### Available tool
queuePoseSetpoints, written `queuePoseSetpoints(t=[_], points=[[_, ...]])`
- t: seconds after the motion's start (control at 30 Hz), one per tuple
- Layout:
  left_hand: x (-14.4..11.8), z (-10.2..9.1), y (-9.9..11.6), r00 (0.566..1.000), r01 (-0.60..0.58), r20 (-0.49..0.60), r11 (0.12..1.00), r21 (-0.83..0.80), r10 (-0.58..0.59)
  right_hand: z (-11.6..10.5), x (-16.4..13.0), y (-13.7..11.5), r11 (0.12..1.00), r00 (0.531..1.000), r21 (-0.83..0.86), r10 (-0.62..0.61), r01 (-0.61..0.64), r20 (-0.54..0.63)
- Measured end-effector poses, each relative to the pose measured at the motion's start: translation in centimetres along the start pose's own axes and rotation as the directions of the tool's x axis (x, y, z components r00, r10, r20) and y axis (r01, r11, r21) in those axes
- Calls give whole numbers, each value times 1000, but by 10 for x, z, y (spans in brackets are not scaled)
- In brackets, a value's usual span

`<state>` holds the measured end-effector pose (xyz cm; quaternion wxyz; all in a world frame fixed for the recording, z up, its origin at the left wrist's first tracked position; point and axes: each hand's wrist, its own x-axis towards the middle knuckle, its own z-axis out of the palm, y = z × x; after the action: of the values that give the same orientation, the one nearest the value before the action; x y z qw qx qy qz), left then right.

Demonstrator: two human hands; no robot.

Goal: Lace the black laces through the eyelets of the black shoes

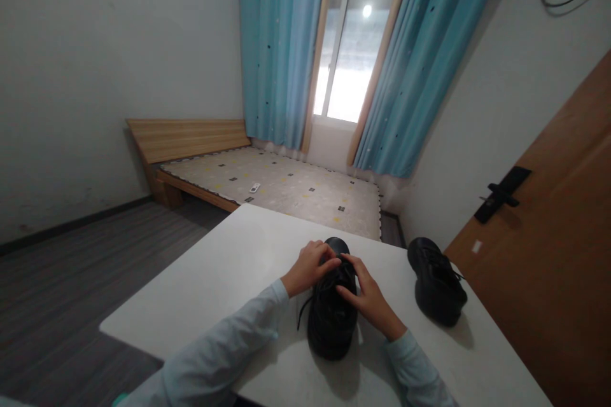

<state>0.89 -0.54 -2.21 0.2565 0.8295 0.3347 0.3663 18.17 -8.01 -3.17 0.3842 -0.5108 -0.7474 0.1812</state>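
A black lace-up shoe [333, 334] stands on the white table with its toe pointing away from me and its heel towards me. My left hand [312, 265] reaches over the lacing from the left, thumb and fingertips drawn together in a pinch at the shoelace; the exact grip is partly hidden. On the shoe's right side, my right hand [370, 296] grips the upper, thumb by the opening and fingers further forward. A loose lace end [301, 313] hangs down the shoe's left side. The other black shoe [436, 283] sits apart on the right.
The white table [200, 292] has its right edge near a wooden door [548, 235] with a black handle. Beyond it stands a bed [286, 184] with a small white remote [254, 188] on it. Blue curtains [286, 44] flank the window [356, 44].
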Motion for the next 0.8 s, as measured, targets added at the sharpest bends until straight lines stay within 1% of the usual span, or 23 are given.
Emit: queuePoseSetpoints(t=[0.13,0.27,0.37,0.53,0.7,0.8], points=[[-1,-10,-1,996,9,88,1000,-24,-6,-1,-2,3,1000,1000,10,-8,8,-2],[-2,-9,-2,989,-4,148,988,-152,26,-1,-3,5,1000,1000,17,-9,9,-7],[-2,-7,0,990,27,143,973,-230,7,0,-2,6,1000,1000,19,-9,9,6],[-3,-7,6,993,85,108,956,-281,-57,-3,0,4,1000,1000,7,-3,3,26],[-3,-6,8,986,104,161,886,-452,-33,-4,0,3,1000,1000,12,-2,1,31],[-2,-8,6,980,145,193,809,-569,-41,-4,-1,3,1000,1000,23,-6,5,29]])
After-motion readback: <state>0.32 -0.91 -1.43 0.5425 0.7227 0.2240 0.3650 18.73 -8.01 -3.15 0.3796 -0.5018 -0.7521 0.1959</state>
